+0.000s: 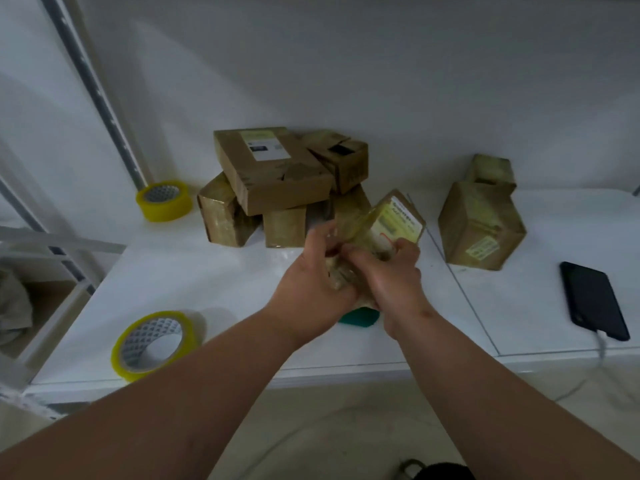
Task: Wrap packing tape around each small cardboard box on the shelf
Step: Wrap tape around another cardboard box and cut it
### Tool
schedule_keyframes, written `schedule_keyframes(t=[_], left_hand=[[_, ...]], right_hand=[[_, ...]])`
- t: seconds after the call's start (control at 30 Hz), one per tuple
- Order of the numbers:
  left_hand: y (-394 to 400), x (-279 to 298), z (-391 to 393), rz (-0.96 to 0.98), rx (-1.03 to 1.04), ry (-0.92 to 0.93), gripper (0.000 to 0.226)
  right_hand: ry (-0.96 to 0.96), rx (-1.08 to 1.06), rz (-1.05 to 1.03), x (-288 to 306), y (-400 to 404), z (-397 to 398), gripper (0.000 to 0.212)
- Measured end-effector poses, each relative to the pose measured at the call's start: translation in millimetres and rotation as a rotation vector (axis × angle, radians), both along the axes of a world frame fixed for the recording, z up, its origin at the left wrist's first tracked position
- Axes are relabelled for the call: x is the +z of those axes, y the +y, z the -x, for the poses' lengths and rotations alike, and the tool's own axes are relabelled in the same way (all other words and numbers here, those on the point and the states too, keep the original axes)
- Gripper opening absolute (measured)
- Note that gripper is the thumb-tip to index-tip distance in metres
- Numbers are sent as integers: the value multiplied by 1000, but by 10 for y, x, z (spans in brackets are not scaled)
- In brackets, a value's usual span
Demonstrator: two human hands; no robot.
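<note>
A small cardboard box [391, 223] with a pale label is tilted above the white shelf [207, 271], glossy with clear tape. My left hand [311, 289] grips its near left end, and my right hand [391, 271] grips its near right side, fingers curled over the taped edge. A strip of yellowish tape [363, 220] stretches across the box between my hands. A green object [360, 317] shows just under my wrists, mostly hidden. A pile of several small boxes [277, 188] sits behind.
Two yellow-edged tape rolls lie on the shelf, one near the front left [156, 344] and one at the back left [164, 200]. Two taped boxes [481, 223] stand at the right. A black phone [592, 299] with a cable lies far right. A metal shelf upright [104, 105] rises at the left.
</note>
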State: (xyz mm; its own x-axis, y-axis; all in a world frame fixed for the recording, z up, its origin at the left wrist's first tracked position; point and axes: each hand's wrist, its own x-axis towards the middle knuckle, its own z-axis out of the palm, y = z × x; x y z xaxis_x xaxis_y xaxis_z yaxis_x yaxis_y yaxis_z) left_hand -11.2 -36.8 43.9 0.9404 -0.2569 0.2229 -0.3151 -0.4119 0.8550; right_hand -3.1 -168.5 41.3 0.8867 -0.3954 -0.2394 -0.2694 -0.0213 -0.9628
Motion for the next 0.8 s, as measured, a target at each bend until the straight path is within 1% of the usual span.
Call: schedule_keyframes(t=[0.1,0.2,0.3,0.37,0.43,0.5,0.6,0.7,0.8], left_hand=[[-133,-23,-105,-22,-88,61,70],[-256,-7,-207,-9,-115,50,47],[-369,1,-272,-20,-97,44,32],[-424,-7,-289,-20,-63,30,29],[-464,-9,-282,-27,-9,-13,30],[-477,-8,-255,-41,87,-77,31],[-441,9,-202,-51,208,-142,24],[-412,48,-146,-68,229,-159,17],[-457,57,-120,-67,186,-163,11]], right_hand=[[-34,-34,149,-63,-249,-84,93],[-71,-37,287,-111,-486,-127,92],[-71,-17,365,-163,-617,-96,93],[-81,-8,365,-191,-645,-74,96],[-100,12,354,-209,-643,-44,95],[-98,84,331,-210,-593,6,93],[-91,163,243,-208,-474,74,98],[-129,114,209,-182,-461,111,100],[-146,69,285,-159,-571,133,96]])
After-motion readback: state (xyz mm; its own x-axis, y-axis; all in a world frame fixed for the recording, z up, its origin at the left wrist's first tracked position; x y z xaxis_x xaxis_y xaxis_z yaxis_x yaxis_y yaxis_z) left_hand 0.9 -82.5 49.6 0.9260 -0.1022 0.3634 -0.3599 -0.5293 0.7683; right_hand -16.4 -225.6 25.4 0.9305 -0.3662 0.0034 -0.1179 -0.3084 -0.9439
